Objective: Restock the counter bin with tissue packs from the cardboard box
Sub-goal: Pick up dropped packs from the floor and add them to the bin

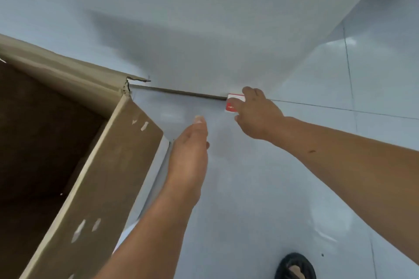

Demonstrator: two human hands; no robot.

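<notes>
Glossy pale floor tiles (294, 188) down low, and the right hand (256, 113) closes its fingers around a small red-and-white tissue pack (233, 103) lying at the foot of the white counter front (204, 29). Light, soft, crinkly wrapper, I'd judge; pinch its long edges. Left hand (190, 154) hovers open, empty, nearer us. Beyond it, the cardboard box (108, 176) gapes.

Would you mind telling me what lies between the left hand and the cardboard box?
In the head view, only bare floor separates the left hand from the cardboard box.
</notes>
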